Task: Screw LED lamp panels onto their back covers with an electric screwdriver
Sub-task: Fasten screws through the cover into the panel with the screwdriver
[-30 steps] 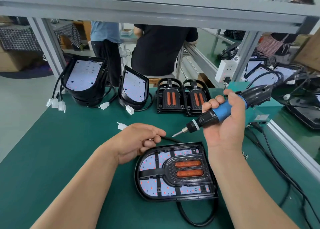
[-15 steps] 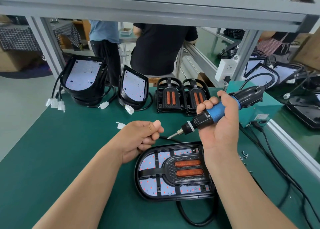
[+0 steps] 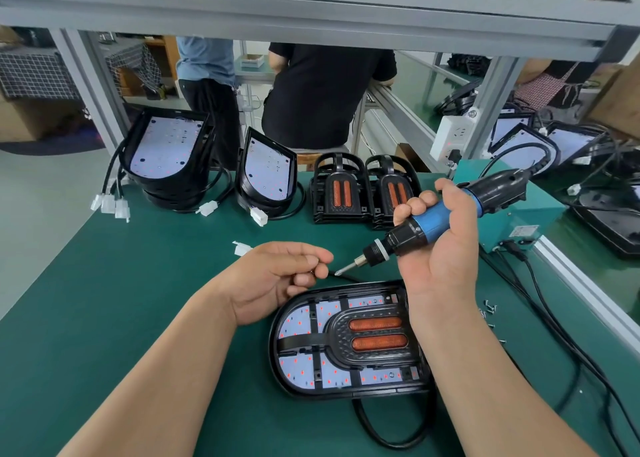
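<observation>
Gripping blue-and-black electric screwdriver (image 3: pixel 434 219) in right hand (image 3: pixel 446 252); pinching something tiny in left hand (image 3: pixel 273 276). Loose silver screws (image 3: pixel 489 308) near black cables (image 3: pixel 546 308); teal box (image 3: pixel 543 210) label unreadable.

Our desk (image 3: pixel 104 318) is deep green. The lamp (image 3: pixel 346 339) lying on it has a black cover, a white panel dotted with red, and two orange strips in the middle. The screwdriver (image 3: pixel 434 219) in our right hand (image 3: pixel 440 259) is black with a bright blue grip and a silver tip. The screw (image 3: pixel 312 271) pinched in our left hand (image 3: pixel 277 276) glints silver. The stacked lamps (image 3: pixel 166 151) show white faces speckled red, with white plugs (image 3: pixel 110 203) on black cables. The box (image 3: pixel 540 214) is teal. The cloth (image 3: pixel 31 72) is checked black and white.
</observation>
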Tool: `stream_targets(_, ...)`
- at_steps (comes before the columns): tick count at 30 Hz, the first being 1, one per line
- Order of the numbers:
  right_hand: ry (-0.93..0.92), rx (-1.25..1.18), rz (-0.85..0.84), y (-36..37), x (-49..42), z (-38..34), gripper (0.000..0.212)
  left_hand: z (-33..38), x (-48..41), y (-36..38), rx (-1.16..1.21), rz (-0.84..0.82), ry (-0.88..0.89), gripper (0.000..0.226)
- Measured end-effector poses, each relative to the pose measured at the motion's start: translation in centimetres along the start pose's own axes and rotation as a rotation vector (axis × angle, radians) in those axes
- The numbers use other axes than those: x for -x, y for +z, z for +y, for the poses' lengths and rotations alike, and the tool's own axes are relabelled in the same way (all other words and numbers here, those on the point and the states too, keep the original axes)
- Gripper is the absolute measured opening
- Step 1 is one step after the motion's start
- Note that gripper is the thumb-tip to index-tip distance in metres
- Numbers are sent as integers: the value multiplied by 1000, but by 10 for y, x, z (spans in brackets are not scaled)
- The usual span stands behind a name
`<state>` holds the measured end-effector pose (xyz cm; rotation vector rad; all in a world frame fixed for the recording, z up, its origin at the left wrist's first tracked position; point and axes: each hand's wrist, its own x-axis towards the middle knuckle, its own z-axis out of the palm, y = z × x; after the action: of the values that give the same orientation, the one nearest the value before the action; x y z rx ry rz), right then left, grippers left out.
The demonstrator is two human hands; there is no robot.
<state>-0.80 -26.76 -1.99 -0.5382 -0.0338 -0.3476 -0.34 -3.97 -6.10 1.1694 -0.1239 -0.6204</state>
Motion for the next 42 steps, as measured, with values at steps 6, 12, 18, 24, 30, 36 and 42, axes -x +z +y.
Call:
stream_targets(6, -24, 10, 3, 2, -1, 1, 10, 0, 0, 1, -59, 5, -1, 22)
stream_targets(12, -39, 24, 2, 3, -1, 4, 10, 2, 2, 3, -116, 15, -9, 26)
stream_targets(18, -17, 44, 16, 2, 1, 6, 14, 1, 4, 8, -124, 9, -30, 22)
stream_targets(24, -16, 52, 33, 1, 0, 5, 17, 3, 6, 8, -135, -5, -13, 16)
stream_targets(30, -24, 45, 32, 1, 1, 5, 15, 2, 5, 10, -106, 41, -4, 17)
stream_targets(36, -27, 57, 36, 1, 2, 5, 14, 1, 5, 10, -125, 51, -9, 15)
stream_targets(42, -35, 76, 14, 2, 1, 6, 11, 0, 3, 8, -134, 54, -13, 17)
